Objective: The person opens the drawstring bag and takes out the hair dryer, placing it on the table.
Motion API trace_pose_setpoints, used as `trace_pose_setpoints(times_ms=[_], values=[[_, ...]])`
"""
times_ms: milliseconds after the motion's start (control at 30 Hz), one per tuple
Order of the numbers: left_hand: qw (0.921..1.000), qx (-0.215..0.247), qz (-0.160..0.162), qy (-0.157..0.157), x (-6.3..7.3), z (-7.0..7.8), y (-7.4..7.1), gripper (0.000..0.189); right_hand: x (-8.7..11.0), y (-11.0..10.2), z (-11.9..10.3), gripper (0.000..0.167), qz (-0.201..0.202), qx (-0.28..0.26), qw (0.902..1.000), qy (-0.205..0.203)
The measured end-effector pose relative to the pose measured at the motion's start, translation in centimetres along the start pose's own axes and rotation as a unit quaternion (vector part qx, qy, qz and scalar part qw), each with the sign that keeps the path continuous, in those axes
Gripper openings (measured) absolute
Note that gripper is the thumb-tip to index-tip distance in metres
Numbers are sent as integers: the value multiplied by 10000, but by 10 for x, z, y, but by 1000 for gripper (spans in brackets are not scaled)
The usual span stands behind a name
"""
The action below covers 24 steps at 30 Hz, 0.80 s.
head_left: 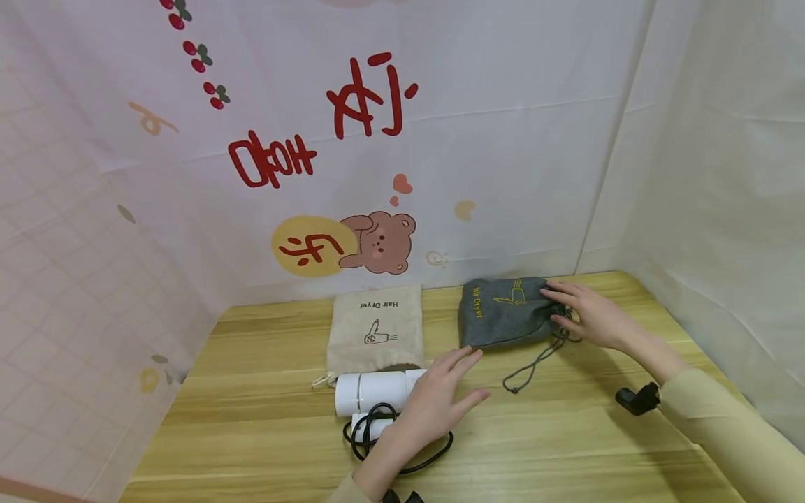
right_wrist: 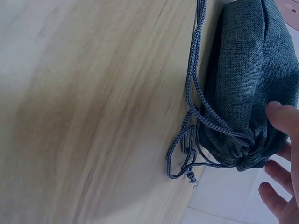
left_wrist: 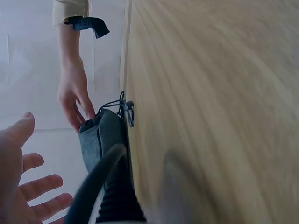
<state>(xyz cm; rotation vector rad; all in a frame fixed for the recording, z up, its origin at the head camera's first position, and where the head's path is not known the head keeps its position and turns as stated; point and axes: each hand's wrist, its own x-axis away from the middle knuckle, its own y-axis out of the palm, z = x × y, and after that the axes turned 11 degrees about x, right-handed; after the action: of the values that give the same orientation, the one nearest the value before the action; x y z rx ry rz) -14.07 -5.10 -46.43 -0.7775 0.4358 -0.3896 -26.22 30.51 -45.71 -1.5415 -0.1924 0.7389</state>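
A dark grey drawstring pouch point(head_left: 499, 312), marked "Hair Dryer" in yellow, lies plump on the table at the back right. Its gathered mouth point(right_wrist: 245, 156) is drawn together, and the cord point(head_left: 533, 367) trails onto the wood. My right hand point(head_left: 588, 314) is at that gathered end, fingers loosely extended and fingertips right at the cloth. My left hand point(head_left: 434, 398) has its fingers spread and holds nothing. In the head view it overlaps the white hair dryer point(head_left: 380, 391), hiding part of it. The dryer's black power cord point(head_left: 434, 457) is looped around its handle.
A flat beige drawstring pouch point(head_left: 377, 328), also printed "Hair Dryer", lies behind the white dryer. White printed cloth point(head_left: 503, 140) walls in the wooden table point(head_left: 264, 419) at the back and sides. A black wrist mount point(head_left: 638, 399) sticks out by the right sleeve.
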Motion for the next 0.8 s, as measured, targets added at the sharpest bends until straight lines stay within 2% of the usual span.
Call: trace_pose_setpoints(times_ms=[167, 333, 567, 800], values=[[10000, -66, -25, -11, -6, 1, 10, 61, -5, 2, 2, 46, -88, -29, 9999, 85], [10000, -61, 2, -76, -10, 1, 17, 60, -8, 3, 1, 36, 110, -56, 9997, 218], [9998, -25, 26, -217, -10, 5, 24, 57, -9, 6, -3, 22, 345, 34, 9994, 30], [9998, -8, 130, -126, -14, 9, 29, 55, -2, 5, -10, 17, 527, 78, 9985, -147]])
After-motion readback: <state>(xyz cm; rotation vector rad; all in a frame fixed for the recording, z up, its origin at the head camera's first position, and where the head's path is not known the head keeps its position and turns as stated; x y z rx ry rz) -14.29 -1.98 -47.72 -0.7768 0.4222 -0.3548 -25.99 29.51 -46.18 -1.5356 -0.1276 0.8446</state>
